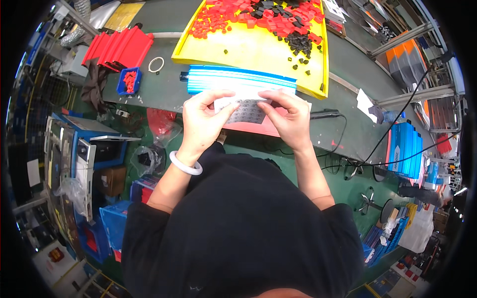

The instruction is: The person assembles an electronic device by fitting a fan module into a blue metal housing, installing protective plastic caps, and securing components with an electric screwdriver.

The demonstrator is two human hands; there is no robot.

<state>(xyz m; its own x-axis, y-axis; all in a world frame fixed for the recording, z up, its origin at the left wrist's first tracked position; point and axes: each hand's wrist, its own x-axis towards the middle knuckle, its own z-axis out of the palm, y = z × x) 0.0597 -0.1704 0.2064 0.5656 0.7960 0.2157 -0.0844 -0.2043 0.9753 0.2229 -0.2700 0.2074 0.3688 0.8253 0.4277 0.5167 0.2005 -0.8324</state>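
Between my hands is a small sheet with rows of grey round labels (247,112). My left hand (202,119) pinches its left side between thumb and forefinger, and a white bracelet circles that wrist. At the opposite side, my right hand (292,120) grips the sheet the same way. Just beyond the fingers, a shiny blue ribbed metal housing (233,78) lies across the bench, with a black piece at its left end. Below the sheet, a pink flat piece (253,127) shows at the bench's near edge.
A yellow tray (238,48) of red and black plastic parts stands beyond the housing. Left are red ribbed housings (119,48), a blue bin (120,88) of red pieces and a ring (156,64). A black cable (340,115) hangs off the right edge; blue housings (405,149) are stacked farther right.
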